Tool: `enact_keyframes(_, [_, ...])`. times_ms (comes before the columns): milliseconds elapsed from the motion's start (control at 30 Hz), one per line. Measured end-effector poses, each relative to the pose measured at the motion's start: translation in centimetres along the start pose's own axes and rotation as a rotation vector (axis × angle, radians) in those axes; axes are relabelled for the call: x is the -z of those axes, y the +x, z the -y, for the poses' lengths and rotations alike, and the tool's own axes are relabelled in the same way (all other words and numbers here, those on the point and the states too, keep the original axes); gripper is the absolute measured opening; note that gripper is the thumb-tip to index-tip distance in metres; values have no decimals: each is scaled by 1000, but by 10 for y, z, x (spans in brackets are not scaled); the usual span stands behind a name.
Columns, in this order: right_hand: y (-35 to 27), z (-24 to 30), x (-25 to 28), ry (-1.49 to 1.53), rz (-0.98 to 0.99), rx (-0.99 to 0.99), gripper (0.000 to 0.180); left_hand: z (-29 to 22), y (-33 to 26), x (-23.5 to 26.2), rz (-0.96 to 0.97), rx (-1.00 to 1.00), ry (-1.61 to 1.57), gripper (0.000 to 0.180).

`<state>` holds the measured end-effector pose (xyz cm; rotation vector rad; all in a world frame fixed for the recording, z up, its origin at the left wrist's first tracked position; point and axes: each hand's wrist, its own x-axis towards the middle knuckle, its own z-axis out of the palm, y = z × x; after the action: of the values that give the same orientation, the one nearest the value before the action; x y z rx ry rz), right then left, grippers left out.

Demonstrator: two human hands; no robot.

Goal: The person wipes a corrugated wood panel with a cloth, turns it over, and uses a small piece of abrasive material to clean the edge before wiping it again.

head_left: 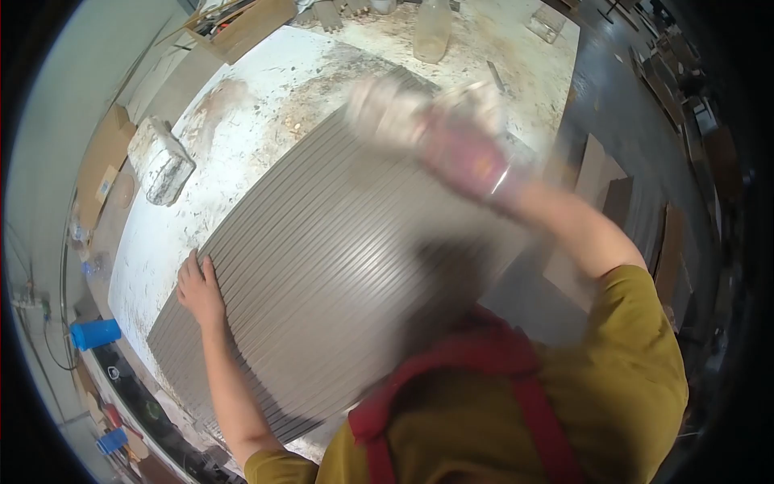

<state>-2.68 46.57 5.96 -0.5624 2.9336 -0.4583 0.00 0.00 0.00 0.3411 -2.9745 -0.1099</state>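
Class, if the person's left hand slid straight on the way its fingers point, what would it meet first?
The left hand would probably meet the stained whitish block across the white tabletop, though depth is unclear.

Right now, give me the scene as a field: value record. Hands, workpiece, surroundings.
left hand: bare, resting at the left edge of the grooved panel
left hand point
right hand: in a pink glove, motion-blurred, above the panel's far part; pale bundle at it, kind unclear
grooved panel: grey-brown, parallel grooves, lying on the table
table: white, stained
far side: translucent bottle
left side: whitish block on table; blue cup past its edge
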Motion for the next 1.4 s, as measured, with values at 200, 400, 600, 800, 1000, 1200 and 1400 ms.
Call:
enact_keyframes(200, [-6,-133,13,-136,-275,-185,32,-4,3,-1,-50,-42,-11,47])
enact_keyframes(400, [-9,-106,32,-62,-319,-318,29,-4,2,0,-59,-31,7,45])
enact_keyframes(600, [7,-80,18,-173,-198,-267,22,-1,5,-4,-60,-50,-29,43])
enact_keyframes(800, [3,-40,10,-281,-88,-163,19,-4,2,0,-66,-25,0,44])
enact_keyframes(1000, [8,-121,47,-243,-219,-309,21,-6,6,1,-86,-57,-14,45])
enact_keyframes(1200, [29,-91,-10,107,-402,135,21,-10,11,0,-57,-45,-17,45])
enact_keyframes(1400, [35,-128,57,-121,-267,-378,30,-5,11,3,-76,-52,-20,44])
